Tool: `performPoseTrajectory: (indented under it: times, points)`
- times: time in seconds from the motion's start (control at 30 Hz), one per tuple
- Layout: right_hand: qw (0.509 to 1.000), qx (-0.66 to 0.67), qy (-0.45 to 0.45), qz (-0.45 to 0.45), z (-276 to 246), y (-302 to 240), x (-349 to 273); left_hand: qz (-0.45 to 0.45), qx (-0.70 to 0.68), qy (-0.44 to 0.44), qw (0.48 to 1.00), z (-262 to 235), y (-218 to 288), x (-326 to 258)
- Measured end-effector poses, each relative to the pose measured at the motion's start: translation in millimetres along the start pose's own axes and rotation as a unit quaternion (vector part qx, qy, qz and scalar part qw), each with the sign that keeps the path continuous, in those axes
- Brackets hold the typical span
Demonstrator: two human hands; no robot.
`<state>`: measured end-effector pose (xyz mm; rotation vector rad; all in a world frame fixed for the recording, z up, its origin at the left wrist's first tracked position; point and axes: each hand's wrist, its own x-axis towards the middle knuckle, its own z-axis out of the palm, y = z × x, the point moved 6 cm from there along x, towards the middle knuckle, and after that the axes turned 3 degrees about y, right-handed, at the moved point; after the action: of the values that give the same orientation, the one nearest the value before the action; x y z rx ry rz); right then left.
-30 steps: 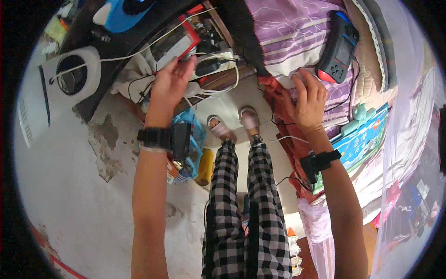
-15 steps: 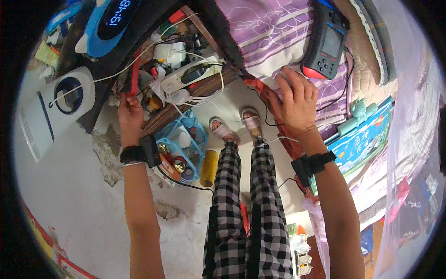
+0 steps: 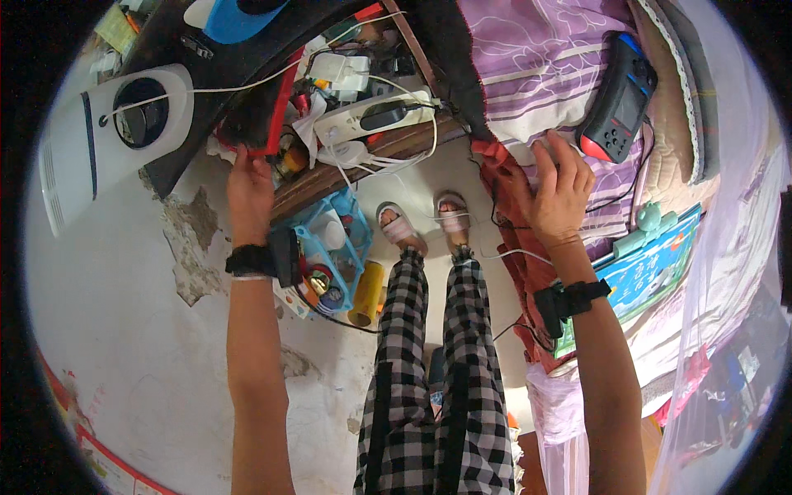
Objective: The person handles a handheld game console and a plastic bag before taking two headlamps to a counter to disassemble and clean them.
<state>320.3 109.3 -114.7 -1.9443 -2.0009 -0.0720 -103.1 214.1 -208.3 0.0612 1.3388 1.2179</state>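
So the left hand has its fingers pinched on the near corner of a dark red-edged case. The case sits tilted over the left end of a wooden drawer, right beside the edge of the black table. Its face is turned away and very dark, so I can't make out what's on it, and the thumb's grip is partly hidden too.

Right hand is at the bed's near edge with fingers spread apart, over red cloth and purple bedding; can't tell if it's pressing down. Handheld game console lies just beyond it, screen mostly lost to glare and angle.

Drawer's a jumble: white power strip, white charger, cords crossing over smaller stuff I can't sort out. The blue-and-white gadget on the table is cut off up top.

Writing-wise, the blue board on the bed has white characters, partly blocked by a pale green bear.
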Motion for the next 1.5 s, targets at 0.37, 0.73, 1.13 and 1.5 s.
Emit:
performPoseTrajectory:
  times: [0.37, 0.73, 1.13, 1.5]
  points:
    - [1.0, -0.026, -0.012, -0.008, 2.7, 0.9, -0.6, 0.078, 0.245, 0.091, 0.962, -87.6, 43.6, -11.9]
    - [0.999, -0.037, -0.007, -0.016, 1.5, 4.8, -3.9, 0.441, 0.585, 0.047, 0.679, 5.0, 15.3, -50.9]
    - [0.999, -0.043, -0.002, -0.023, 4.5, -1.4, 0.2, 0.312, 0.812, -0.2, 0.45, 186.6, -65.6, 33.5]
    - [0.999, -0.041, -0.017, -0.03, 2.2, -0.8, 1.3, 0.255, 0.474, -0.075, 0.839, 80.8, 23.3, -113.9]
